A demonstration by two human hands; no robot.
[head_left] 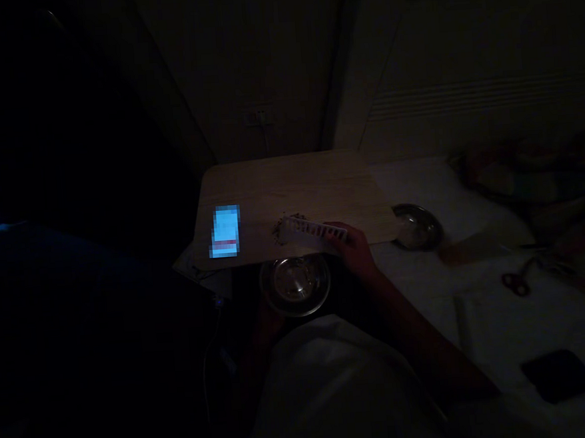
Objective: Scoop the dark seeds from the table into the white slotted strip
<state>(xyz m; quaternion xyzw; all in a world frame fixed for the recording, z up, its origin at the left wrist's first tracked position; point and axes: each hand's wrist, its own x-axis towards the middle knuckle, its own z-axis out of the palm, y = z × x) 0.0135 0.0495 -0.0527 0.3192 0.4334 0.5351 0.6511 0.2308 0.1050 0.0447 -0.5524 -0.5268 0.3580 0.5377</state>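
The scene is very dark. My right hand is closed around a flat white card-like strip, whose far end rests on a small pile of dark bits on a wooden board. My left hand holds a steel bowl from beneath, just under the board's near edge; its fingers are mostly hidden in shadow. A lit phone lies on the board to the left.
A second steel bowl sits right of the board on a white cloth. Red-handled scissors and a dark flat object lie at the right. A cable hangs at the left.
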